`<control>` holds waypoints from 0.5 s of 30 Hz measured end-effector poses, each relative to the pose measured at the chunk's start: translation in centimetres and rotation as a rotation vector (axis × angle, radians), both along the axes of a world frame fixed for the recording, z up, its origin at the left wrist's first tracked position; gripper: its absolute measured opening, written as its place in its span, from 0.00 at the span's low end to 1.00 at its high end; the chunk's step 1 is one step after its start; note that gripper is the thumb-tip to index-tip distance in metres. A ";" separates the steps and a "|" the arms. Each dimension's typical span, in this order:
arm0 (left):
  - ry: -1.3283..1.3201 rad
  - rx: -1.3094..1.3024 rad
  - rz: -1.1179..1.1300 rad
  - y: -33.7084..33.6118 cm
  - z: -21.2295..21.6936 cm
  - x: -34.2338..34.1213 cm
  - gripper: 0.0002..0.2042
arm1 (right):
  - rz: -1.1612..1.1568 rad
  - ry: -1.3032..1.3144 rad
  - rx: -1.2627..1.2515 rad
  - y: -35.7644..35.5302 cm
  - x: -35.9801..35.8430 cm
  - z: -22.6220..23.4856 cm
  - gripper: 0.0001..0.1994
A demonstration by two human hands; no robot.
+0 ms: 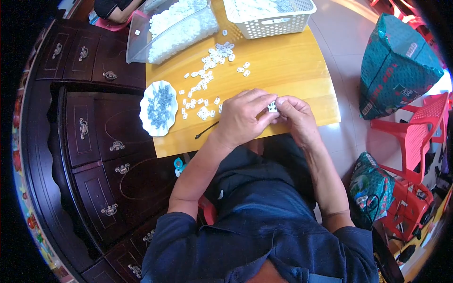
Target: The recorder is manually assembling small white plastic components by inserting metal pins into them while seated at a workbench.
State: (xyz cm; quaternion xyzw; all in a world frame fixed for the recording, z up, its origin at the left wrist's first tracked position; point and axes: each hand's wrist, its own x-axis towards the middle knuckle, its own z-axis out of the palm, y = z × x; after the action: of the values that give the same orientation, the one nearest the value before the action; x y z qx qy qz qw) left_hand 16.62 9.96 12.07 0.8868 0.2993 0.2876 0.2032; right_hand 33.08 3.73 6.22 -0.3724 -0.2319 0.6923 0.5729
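In the head view, at the centre of the frame, the left hand [243, 115] and the right hand [301, 118] meet over the near edge of the table [302, 75]. Both are closed in a fingertip grip on a small white piece [272, 106] with dark spots, which sits between them just right of centre; fingers hide part of its shape.

The table has a smooth, glossy, yellow-brown wood-grain top. Left of the hands lie scattered white pieces [219, 55], small, rounded and hard-looking, some with dark spots. A thin black stick [206, 130] lies beside the left wrist. Further left, a glossy white dish [169, 124] with a wavy rim holds a heap of fine dark bits [160, 106].

At the upper left of the frame, a clear plastic bin [137, 49] with straight walls is heaped with white bits [181, 30]. At the top, a white plastic basket [283, 31] has a lattice of holes. Along the right, a crinkly green bag [394, 75] stands near a red plastic chair [408, 137].
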 end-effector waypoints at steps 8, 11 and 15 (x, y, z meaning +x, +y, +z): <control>-0.064 -0.072 0.011 0.0 -0.6 0.1 0.16 | -0.112 -0.017 0.023 -0.2 -1.0 0.1 0.11; -0.076 -0.081 0.024 -0.3 -0.7 0.4 0.15 | -0.139 -0.049 0.042 -0.2 -1.1 -0.1 0.11; -0.078 -0.102 0.056 -0.5 -0.8 0.6 0.16 | -0.174 -0.118 0.040 -0.2 -1.2 -0.1 0.11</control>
State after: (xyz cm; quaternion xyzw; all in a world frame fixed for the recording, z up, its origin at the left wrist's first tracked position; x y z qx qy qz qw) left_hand 17.21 9.46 11.24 0.8547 0.3300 0.3118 0.2516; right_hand 31.93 3.57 6.08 -0.4197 -0.2459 0.6121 0.6234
